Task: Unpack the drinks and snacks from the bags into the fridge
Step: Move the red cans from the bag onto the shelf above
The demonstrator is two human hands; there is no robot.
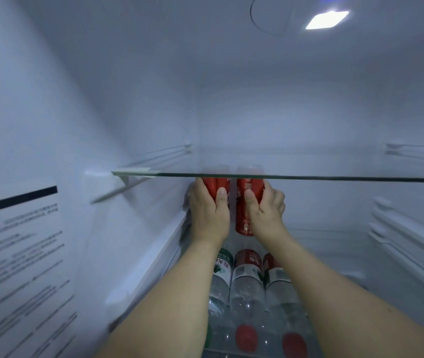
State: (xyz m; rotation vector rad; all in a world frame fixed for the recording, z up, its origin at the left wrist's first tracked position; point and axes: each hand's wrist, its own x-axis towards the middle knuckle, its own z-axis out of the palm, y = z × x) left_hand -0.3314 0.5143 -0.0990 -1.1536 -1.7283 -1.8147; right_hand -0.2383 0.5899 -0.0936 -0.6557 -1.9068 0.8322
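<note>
Mia: Two hands hold drinks inside the white fridge [51,104]. The left hand [209,215] grips one shiny red metal can [216,186], and the right hand [266,206] grips another red can [244,210], both just under the thin glass shelf [335,178].

Ben: I think she's putting them in. Next she should set them down gently, behind the clear plastic water bottles [247,285].

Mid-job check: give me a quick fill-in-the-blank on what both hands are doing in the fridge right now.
1. Each of the hands, left hand and right hand, grips a ____ can.
2. The left can and right can sit just below the ____ shelf.
3. Beneath the arms, the water bottles lie on their ____.

Missing words: red; glass; sides
</note>
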